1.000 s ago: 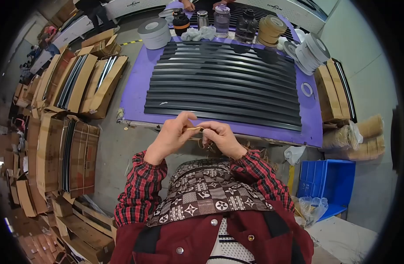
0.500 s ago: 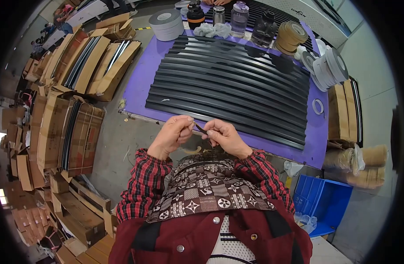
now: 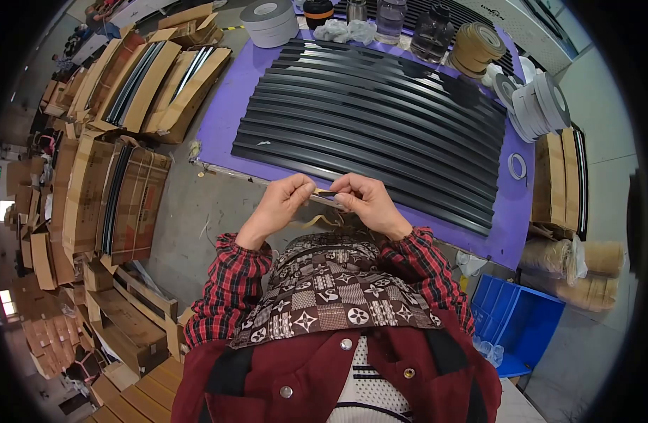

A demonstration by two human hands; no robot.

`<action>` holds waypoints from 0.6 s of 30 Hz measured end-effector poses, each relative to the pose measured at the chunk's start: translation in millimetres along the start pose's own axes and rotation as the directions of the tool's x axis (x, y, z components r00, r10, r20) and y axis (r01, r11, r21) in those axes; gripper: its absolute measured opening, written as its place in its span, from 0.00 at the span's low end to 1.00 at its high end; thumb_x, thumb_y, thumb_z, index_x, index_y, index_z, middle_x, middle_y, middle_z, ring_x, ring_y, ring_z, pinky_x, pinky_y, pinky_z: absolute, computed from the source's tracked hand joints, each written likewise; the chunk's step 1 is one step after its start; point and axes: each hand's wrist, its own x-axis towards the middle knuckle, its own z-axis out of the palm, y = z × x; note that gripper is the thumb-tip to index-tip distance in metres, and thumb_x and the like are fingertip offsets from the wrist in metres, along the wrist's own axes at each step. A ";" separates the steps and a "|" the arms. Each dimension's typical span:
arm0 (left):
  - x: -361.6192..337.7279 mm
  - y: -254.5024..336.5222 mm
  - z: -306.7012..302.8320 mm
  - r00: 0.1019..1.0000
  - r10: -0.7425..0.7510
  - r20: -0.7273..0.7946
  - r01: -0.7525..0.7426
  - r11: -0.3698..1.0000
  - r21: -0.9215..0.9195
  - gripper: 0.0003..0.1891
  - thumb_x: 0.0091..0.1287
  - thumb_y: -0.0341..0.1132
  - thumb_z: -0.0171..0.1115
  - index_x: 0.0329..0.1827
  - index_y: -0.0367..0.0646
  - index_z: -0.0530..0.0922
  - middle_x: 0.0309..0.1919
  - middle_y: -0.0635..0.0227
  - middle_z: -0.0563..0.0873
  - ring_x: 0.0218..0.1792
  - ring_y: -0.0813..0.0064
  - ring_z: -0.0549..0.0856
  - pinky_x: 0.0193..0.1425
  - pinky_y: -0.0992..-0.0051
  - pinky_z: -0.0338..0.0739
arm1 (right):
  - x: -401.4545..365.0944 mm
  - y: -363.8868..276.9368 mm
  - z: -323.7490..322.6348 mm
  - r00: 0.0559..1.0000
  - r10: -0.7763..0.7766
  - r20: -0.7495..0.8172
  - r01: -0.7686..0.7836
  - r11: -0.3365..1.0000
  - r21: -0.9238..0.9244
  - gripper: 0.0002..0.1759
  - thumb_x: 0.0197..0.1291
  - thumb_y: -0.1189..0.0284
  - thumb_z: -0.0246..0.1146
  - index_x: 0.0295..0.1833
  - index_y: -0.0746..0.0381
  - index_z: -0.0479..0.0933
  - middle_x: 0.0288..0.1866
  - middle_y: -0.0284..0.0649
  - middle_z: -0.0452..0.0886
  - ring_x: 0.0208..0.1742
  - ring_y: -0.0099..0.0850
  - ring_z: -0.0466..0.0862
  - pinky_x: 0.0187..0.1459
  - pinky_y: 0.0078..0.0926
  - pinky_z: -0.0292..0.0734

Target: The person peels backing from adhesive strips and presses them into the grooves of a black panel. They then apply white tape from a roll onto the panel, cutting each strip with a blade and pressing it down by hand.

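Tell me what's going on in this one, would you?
A person in checked sleeves has both hands up in front of a purple table. The left hand and right hand pinch a small dark strip between them; its exact kind is too small to tell. Long black ribbed profiles lie side by side on the table, with a white-sided tape roll beyond their far left corner.

A factory workshop — cardboard cartons (image 3: 82, 201), tape rolls (image 3: 269, 29), black strips (image 3: 370, 127) across a purple worktable (image 3: 221, 137).
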 end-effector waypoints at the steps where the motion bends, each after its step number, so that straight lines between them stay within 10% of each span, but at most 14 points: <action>1: -4.2 2.2 -1.4 1.000 -0.004 -0.002 0.004 1.000 -0.002 0.08 0.65 0.36 0.49 0.33 0.42 0.71 0.17 0.78 0.69 0.16 0.91 0.63 0.17 0.88 0.55 | -1.9 0.6 -1.2 0.999 0.002 0.049 -0.002 1.000 0.007 0.08 0.53 0.77 0.56 0.41 0.65 0.73 0.26 0.31 0.75 0.25 0.15 0.71 0.28 0.12 0.68; 6: -14.4 15.9 -0.5 0.955 -0.140 0.262 0.279 0.722 -0.633 0.10 0.65 0.37 0.47 0.30 0.40 0.72 0.16 0.77 0.70 0.13 0.89 0.64 0.16 0.88 0.57 | -9.7 -0.7 13.7 0.996 -0.035 0.081 0.021 0.986 0.168 0.10 0.53 0.77 0.56 0.43 0.65 0.73 0.33 0.33 0.76 0.31 0.18 0.73 0.35 0.13 0.70; 18: -36.2 18.1 18.4 0.942 -0.114 0.314 0.328 0.494 -0.805 0.09 0.65 0.34 0.48 0.34 0.39 0.73 0.17 0.75 0.72 0.13 0.89 0.65 0.15 0.90 0.56 | -33.8 8.5 56.2 0.848 -0.422 -0.320 0.474 0.875 0.102 0.08 0.53 0.82 0.57 0.41 0.66 0.74 0.39 0.37 0.72 0.40 0.23 0.74 0.41 0.15 0.70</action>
